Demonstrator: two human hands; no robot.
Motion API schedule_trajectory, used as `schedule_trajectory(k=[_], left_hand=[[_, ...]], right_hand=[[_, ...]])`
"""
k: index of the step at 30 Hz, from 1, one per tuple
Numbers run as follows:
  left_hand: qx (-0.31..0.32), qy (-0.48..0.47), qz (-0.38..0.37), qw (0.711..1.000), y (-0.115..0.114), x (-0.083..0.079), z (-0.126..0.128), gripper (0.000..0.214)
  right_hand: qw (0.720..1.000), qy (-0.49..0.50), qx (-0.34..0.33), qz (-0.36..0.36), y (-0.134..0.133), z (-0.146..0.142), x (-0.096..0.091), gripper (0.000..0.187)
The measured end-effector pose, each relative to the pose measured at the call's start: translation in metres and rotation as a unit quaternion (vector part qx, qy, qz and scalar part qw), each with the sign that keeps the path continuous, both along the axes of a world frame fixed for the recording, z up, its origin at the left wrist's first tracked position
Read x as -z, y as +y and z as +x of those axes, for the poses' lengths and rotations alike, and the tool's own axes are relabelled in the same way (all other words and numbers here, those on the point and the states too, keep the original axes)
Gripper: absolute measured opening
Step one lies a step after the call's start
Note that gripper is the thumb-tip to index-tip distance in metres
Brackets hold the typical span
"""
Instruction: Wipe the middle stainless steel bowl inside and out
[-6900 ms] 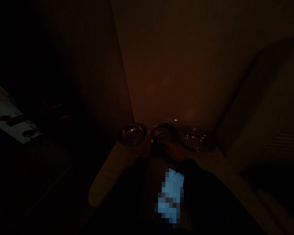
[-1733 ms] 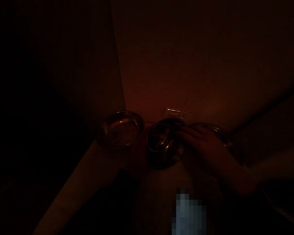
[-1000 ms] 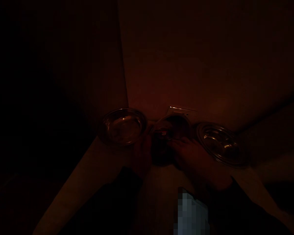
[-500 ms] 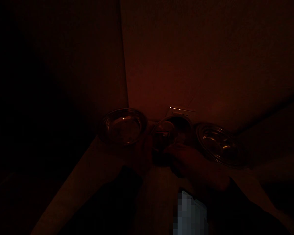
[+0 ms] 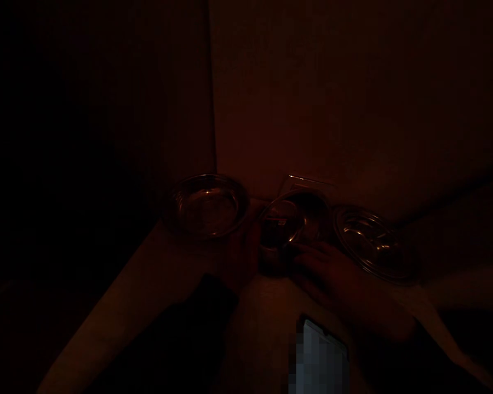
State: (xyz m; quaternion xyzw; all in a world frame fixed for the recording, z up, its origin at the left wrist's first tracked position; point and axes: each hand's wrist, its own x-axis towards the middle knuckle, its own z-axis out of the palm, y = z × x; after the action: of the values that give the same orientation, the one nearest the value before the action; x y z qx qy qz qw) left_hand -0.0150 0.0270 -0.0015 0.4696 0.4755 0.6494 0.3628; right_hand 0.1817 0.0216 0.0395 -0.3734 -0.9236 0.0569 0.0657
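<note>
The scene is very dark. In the middle of the table stands a shiny round metal bowl [image 5: 271,257] with a dark inside and a bright glint near its front rim. My left hand [image 5: 243,251] lies along the bowl's left side, but its fingers are too dark to make out. At the bowl's front right, my right hand [image 5: 322,268] has its fingers stretched towards the rim, with nothing visible in them. Whether those fingertips touch the bowl, I cannot tell.
A wide shallow metal dish [image 5: 207,210] stands to the left, and ridged metal dishware [image 5: 370,243] to the right. Behind the bowl is a thin-edged flat item [image 5: 308,180] by the wall [image 5: 291,109]. A phone-like lit screen [image 5: 322,358] lies close to me.
My right hand has drawn back to the right from the bowl's front, and its fingers look straighter. More of the bowl's front shows. My left hand stays beside it.
</note>
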Motion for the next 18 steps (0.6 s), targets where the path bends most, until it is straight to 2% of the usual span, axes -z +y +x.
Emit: schedule_trajectory(k=[8, 14, 18], left_hand=[[0.037, -0.004, -0.012, 0.999, -0.001, -0.001, 0.001, 0.042], [0.044, -0.021, -0.012, 0.999, 0.000, -0.006, 0.003, 0.039], [0.048, -0.009, -0.001, 0.999, 0.002, -0.002, 0.002, 0.041]], right_hand=[[0.998, -0.022, -0.024, 0.056, -0.009, 0.008, 0.005, 0.028], [0.997, -0.047, -0.044, 0.049, -0.013, 0.010, 0.000, 0.043], [0.992, -0.091, -0.057, 0.066, -0.011, 0.010, -0.002, 0.043]])
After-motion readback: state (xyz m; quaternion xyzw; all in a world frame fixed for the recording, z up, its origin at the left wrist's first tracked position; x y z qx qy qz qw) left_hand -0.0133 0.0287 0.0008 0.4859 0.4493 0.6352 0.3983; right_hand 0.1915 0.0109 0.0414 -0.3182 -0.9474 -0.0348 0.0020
